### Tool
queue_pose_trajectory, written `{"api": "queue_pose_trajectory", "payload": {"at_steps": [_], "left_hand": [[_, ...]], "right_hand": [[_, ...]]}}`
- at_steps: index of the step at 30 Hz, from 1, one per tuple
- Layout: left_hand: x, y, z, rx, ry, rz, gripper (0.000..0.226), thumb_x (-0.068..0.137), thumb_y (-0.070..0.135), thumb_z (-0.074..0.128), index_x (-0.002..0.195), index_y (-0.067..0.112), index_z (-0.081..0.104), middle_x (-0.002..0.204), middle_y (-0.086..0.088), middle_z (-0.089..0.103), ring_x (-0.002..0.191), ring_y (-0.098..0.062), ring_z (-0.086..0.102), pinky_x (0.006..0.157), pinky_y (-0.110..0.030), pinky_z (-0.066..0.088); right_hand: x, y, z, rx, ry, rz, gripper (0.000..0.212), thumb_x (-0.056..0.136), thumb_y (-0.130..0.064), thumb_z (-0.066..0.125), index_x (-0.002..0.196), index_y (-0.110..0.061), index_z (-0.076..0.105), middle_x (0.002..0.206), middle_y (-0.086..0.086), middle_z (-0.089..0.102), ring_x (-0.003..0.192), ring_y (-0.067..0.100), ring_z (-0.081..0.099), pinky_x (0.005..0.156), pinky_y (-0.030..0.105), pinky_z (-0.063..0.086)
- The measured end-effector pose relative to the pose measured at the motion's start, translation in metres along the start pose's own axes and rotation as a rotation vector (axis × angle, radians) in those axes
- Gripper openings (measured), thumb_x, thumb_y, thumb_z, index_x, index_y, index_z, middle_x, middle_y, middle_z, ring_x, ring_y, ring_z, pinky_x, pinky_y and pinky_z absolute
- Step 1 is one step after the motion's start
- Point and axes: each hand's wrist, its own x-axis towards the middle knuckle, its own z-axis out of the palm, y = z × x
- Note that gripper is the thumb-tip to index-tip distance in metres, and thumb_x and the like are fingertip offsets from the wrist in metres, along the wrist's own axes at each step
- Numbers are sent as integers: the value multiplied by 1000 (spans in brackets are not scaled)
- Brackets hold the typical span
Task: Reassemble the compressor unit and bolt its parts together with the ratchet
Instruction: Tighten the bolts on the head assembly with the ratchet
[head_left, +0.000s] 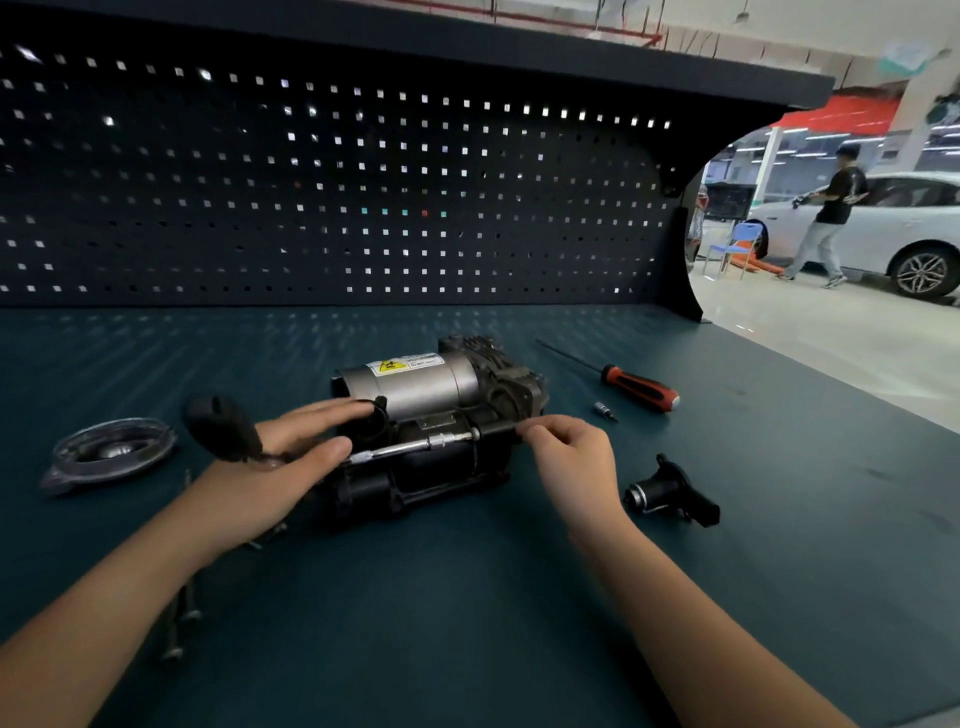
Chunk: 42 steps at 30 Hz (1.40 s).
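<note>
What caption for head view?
Left hand steadies ratchet on compressor unit; right hand pinches a small part at its tip.

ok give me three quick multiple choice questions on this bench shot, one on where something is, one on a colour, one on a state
1. Where is the screwdriver?
A. hanging on the pegboard
B. in the left hand
C. lying on the bench, right of the compressor unit

2. What colour is the warning sticker on the silver cylinder?
A. yellow and white
B. blue
C. red

3. How are the right hand fingers set?
A. flat on the bench
B. curled, pinching at the compressor unit
C. wrapped round the screwdriver

Answers: C, it lies untouched on the mat; A, yellow shows beside white print; B, the fingertips meet at the unit's black end.
</note>
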Motion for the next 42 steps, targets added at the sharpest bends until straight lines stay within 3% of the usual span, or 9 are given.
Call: {"api": "queue_pose_trajectory", "payload": {"at_steps": [3,7,11,15,20,27,34,37,42], "left_hand": [[1,-5,2,-80,38,-58,31,91,14,55,101,41,66,121,34,50,97,20,50,68,-15,52],[-1,-6,3,-17,45,-6,27,86,12,62,92,37,67,102,21,64,83,13,59,66,-10,49],[-3,-1,2,65,48,89,36,82,8,66,87,44,65,91,22,66,79,11,59,69,-1,40],[-3,-1,5,143,103,138,41,80,6,68,86,46,61,91,21,65,78,3,60,67,-1,40],[-4,-2,-4,70,96,103,35,77,-3,69,76,33,71,79,14,71,67,9,60,67,-2,41],[-13,-4,-17,82,57,109,44,76,-3,68,80,41,69,86,19,70,73,8,62,71,-4,44],[-14,-1,-15,72,47,117,46,78,-5,66,84,40,67,74,21,67,61,7,57,62,-4,42],[-14,-2,-14,81,59,124,46,78,-5,67,82,41,66,81,18,67,63,6,57,63,-5,43],[-13,-4,-15,101,52,123,44,78,-3,67,83,41,66,80,21,67,65,7,58,64,-5,43]], "right_hand": [[2,-3,-3,-84,24,-55,33,86,-8,53,65,-32,60,80,-12,59,61,-5,52,52,3,35],[12,-10,-4,-297,49,-310,15,89,-11,56,93,-17,69,106,-8,51,102,5,48,78,-8,23],[23,-9,-2,-616,-192,-438,29,96,-26,47,113,-13,67,141,-4,40,131,14,32,100,20,28],[26,-9,-8,-758,-248,-411,43,98,-36,38,96,-9,72,144,-15,37,114,13,49,81,29,44],[27,-7,-22,-711,-240,-415,50,99,-30,38,68,1,61,138,-12,49,102,12,58,73,26,38],[30,-4,-37,-543,-280,-413,20,91,-14,55,99,-7,72,118,-4,61,109,5,51,80,-8,24],[32,-6,-37,-798,-538,-430,35,78,-25,68,112,-21,67,155,-11,8,140,12,12,113,37,21],[29,-3,-36,-892,-514,-487,39,78,-38,70,113,-22,67,156,-10,1,140,12,17,112,37,23],[28,0,-31,-772,-331,-523,16,84,-26,68,94,-16,75,151,-4,29,133,14,34,102,23,27]]}}
